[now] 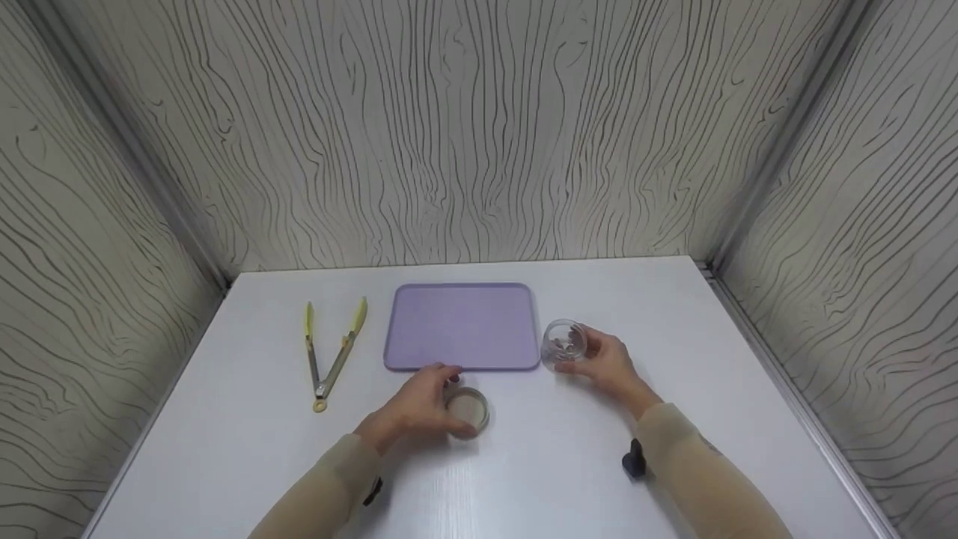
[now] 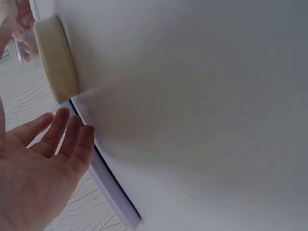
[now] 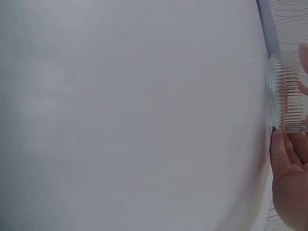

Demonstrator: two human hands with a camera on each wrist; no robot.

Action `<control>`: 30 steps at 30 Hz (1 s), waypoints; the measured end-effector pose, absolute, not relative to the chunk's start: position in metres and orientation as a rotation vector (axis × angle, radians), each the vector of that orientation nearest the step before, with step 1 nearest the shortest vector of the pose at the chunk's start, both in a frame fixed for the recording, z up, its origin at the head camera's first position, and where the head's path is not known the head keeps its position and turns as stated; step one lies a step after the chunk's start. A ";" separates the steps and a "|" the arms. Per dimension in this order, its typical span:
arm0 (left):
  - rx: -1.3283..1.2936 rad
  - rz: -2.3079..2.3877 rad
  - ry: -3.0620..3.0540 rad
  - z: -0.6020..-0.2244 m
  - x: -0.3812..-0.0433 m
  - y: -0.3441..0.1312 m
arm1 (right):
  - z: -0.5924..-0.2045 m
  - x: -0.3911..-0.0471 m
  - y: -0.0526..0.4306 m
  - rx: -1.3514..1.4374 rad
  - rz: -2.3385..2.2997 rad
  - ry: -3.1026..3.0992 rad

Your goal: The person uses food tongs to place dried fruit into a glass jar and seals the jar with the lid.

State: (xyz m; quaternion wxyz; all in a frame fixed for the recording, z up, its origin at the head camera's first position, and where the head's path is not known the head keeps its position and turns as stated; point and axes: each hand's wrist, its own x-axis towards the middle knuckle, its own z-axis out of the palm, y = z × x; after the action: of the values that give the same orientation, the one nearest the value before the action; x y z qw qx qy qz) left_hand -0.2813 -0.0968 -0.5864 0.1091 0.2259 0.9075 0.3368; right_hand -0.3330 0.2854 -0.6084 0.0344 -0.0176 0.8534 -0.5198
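A round, shallow lid (image 1: 470, 410) with a beige side lies on the white table, just in front of the tray. My left hand (image 1: 425, 404) is beside it with loosely bent fingers; the left wrist view has the fingertips (image 2: 62, 114) close to the lid's edge (image 2: 57, 60). At the tray's right corner stands a small clear jar (image 1: 563, 343), its open top facing up. Around its right side curl the thumb and fingers of my right hand (image 1: 608, 367). The right wrist view shows fine vertical ribs on the jar (image 3: 286, 91) and part of the right hand (image 3: 291, 187) next to it.
Behind the lid lies a flat purple tray (image 1: 462, 326) with a raised rim. Tongs (image 1: 329, 367) with yellow tips lie spread apart to its left. Wood-grain patterned panels (image 1: 464, 135) enclose the white table (image 1: 524, 479) at the back and on both sides.
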 end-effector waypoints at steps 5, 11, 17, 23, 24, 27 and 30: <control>0.687 0.908 2.694 -0.589 -0.278 -0.094 | -0.608 -0.332 0.285 -0.041 -1.608 2.629; 0.783 0.823 2.744 -0.591 -0.276 -0.093 | -0.608 -0.330 0.284 -0.054 -1.611 2.637; 0.775 0.808 2.752 -0.593 -0.276 -0.093 | -0.609 -0.329 0.283 -0.034 -1.607 2.639; 0.715 0.900 2.735 -0.591 -0.277 -0.093 | -0.610 -0.329 0.283 -0.035 -1.611 2.641; 0.704 0.935 2.728 -0.590 -0.277 -0.094 | -0.610 -0.329 0.283 -0.033 -1.610 2.640; 0.684 1.030 2.716 -0.587 -0.280 -0.095 | -0.610 -0.330 0.283 -0.034 -1.606 2.642; 0.702 1.085 2.737 -0.584 -0.283 -0.097 | -0.609 -0.329 0.282 -0.022 -1.614 2.640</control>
State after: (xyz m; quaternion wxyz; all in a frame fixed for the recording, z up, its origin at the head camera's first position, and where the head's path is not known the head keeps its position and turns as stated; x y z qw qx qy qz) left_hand -0.2826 -0.0973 -0.5844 0.0576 0.2314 0.9028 0.3579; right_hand -0.3294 0.2824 -0.6089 0.0235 -0.0072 0.8530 -0.5214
